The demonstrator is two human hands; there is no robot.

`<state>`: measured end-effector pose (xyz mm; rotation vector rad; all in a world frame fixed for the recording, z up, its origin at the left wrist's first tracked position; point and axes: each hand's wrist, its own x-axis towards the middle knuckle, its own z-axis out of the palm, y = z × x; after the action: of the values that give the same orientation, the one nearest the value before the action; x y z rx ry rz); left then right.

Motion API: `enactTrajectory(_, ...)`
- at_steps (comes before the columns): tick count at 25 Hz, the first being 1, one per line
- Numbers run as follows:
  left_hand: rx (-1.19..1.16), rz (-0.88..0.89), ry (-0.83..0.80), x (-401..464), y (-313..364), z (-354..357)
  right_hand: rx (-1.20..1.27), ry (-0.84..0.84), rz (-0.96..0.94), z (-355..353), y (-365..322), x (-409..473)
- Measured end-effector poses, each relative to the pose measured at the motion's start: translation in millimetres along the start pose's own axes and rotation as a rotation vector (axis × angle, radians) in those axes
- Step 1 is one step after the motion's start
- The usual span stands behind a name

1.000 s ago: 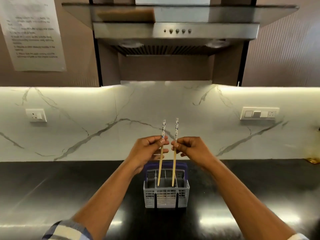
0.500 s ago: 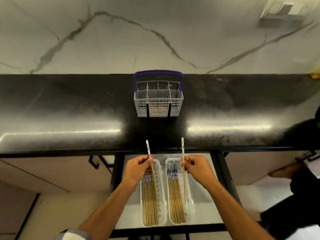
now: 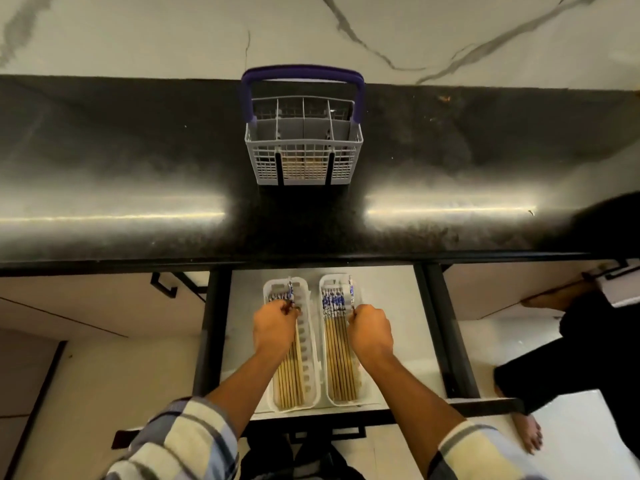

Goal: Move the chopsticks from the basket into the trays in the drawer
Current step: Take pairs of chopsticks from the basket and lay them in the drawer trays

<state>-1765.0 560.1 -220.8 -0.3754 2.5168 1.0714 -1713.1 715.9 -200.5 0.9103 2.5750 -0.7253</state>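
Nearest the camera, two striped sleeves (image 3: 180, 441) are seen, with both arms stretched out over an open drawer (image 3: 398, 306). Two long white trays are laid side by side in the drawer, and each is partly filled with chopsticks lying flat, their blue and white ends pointed away from the person.

The left hand (image 3: 275, 329) is held over the left tray (image 3: 311, 358). Its fingers are curled, and one chopstick (image 3: 290, 292) is pinched in this grip, with its patterned end sticking out past the fingers over the far part of the tray.

The right hand (image 3: 370, 332) is held over the right tray (image 3: 323, 341). Its fingers are curled too, and a second chopstick (image 3: 350, 292) is pinched in that grip, its patterned end stuck out along the tray's right side. It cannot be told if either held stick is touching the ones below.

Farther off, a black shiny tabletop (image 3: 138, 168) is seen above the drawer. A grey basket (image 3: 304, 161) with a purple handle is stood on it, well apart from the trays. Some tan sticks are seen through its front grid.

At the right edge, a person in dark clothes (image 3: 595, 334) with a bare foot is seen on the floor. A white marble wall (image 3: 138, 29) is seen behind the tabletop.
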Motion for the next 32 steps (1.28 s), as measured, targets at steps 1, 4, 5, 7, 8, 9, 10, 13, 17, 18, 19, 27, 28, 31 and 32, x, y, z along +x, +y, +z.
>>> enactTrajectory(1, 0.027, -0.024, -0.003, 5.7, 0.8, 2.8, -0.048, -0.006, 0.006, 0.9, -3.4, 3.2)
enactTrajectory(4, 0.093, -0.076, -0.020, 20.6, 0.3, 11.3, -0.133, -0.046, 0.016, 2.5, -12.7, 13.4)
enactTrajectory(5, 0.113, -0.090, -0.031, 22.3, 0.4, 14.0, -0.153, -0.061, 0.021, 3.8, -15.1, 16.1)
enactTrajectory(7, 0.153, -0.112, -0.059, 24.8, -1.8, 22.4, -0.212, -0.082, 0.036, 8.4, -18.2, 21.6)
enactTrajectory(8, 0.173, -0.123, -0.070, 25.9, -3.2, 27.1, -0.242, -0.101, 0.049, 11.6, -19.6, 23.7)
enactTrajectory(9, 0.200, -0.133, -0.083, 27.4, -4.5, 31.1, -0.267, -0.125, 0.064, 14.5, -21.1, 25.4)
enactTrajectory(10, 0.227, -0.142, -0.096, 29.7, -5.7, 34.7, -0.292, -0.154, 0.075, 17.3, -22.5, 27.2)
enactTrajectory(13, 0.351, -0.134, -0.149, 38.5, -1.4, 39.0, -0.370, -0.226, 0.053, 20.6, -26.7, 34.1)
enactTrajectory(17, 0.564, -0.064, -0.272, 49.6, 3.7, 43.9, -0.435, -0.314, -0.005, 16.4, -32.0, 49.8)
enactTrajectory(18, 0.576, -0.071, -0.281, 51.7, 2.1, 45.9, -0.434, -0.333, -0.001, 16.1, -33.4, 53.3)
enactTrajectory(19, 0.577, -0.092, -0.284, 52.3, 1.3, 46.9, -0.430, -0.344, 0.000, 16.8, -34.6, 56.2)
enactTrajectory(27, 0.600, -0.146, -0.314, 56.1, -6.8, 45.3, -0.417, -0.355, -0.017, 22.8, -31.9, 52.8)
enactTrajectory(28, 0.607, -0.137, -0.318, 57.1, -8.0, 45.8, -0.423, -0.356, -0.017, 22.3, -30.9, 51.8)
enactTrajectory(31, 0.626, -0.128, -0.352, 54.6, -7.9, 46.8, -0.434, -0.359, 0.000, 22.1, -29.0, 51.0)
enactTrajectory(32, 0.634, -0.120, -0.366, 54.2, -8.9, 48.2, -0.433, -0.360, 0.004, 22.3, -28.5, 50.6)
